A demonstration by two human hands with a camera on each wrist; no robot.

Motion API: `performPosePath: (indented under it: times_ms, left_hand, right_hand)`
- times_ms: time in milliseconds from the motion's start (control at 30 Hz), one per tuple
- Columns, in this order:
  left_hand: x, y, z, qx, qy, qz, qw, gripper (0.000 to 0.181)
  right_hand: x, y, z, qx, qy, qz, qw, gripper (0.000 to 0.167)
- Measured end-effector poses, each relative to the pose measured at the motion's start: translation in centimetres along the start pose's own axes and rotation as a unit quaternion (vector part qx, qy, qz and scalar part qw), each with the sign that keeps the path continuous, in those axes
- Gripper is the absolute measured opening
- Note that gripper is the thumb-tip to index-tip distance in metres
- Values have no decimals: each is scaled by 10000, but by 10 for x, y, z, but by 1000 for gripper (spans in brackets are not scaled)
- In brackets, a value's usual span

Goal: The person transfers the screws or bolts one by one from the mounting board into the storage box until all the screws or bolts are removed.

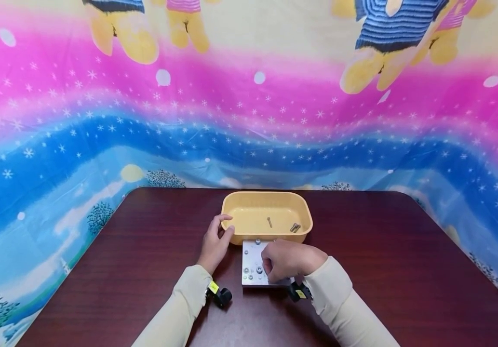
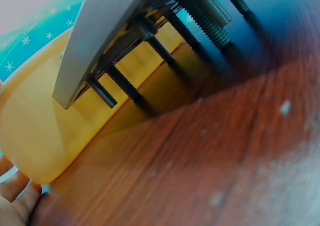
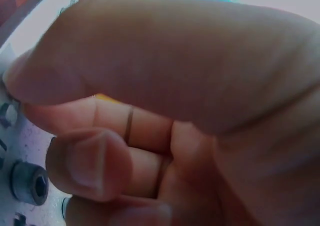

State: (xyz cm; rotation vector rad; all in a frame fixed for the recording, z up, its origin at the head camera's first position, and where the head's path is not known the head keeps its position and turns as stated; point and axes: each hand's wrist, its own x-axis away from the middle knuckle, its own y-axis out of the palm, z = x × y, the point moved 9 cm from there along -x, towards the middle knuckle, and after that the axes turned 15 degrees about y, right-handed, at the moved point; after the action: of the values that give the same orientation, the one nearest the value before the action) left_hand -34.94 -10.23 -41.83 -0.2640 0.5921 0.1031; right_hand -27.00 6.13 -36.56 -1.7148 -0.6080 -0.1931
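The right hand is bent over the right part of a silvery metal plate with several bolts. In the right wrist view its thumb and index fingertips meet at the plate's face, beside a socket-head bolt; whether they pinch a screw is hidden. The left hand rests at the left end of a yellow tray, thumb and index finger apart; in the left wrist view its fingers are beside the tray's wall. Threaded bolt shanks stick out below the plate.
Inside the tray lie one separate screw and a small cluster of screws to its right. The tray stands directly behind the plate on a dark red-brown table. A patterned cloth hangs behind the table.
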Motion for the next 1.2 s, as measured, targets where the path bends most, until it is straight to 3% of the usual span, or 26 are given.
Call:
performPosePath:
  times_ms: [1200]
  left_hand:
    - [1, 0, -2, -21, -97, 11, 9999, 27]
  right_hand:
    - [1, -4, -1, 17, 38, 172, 9998, 16]
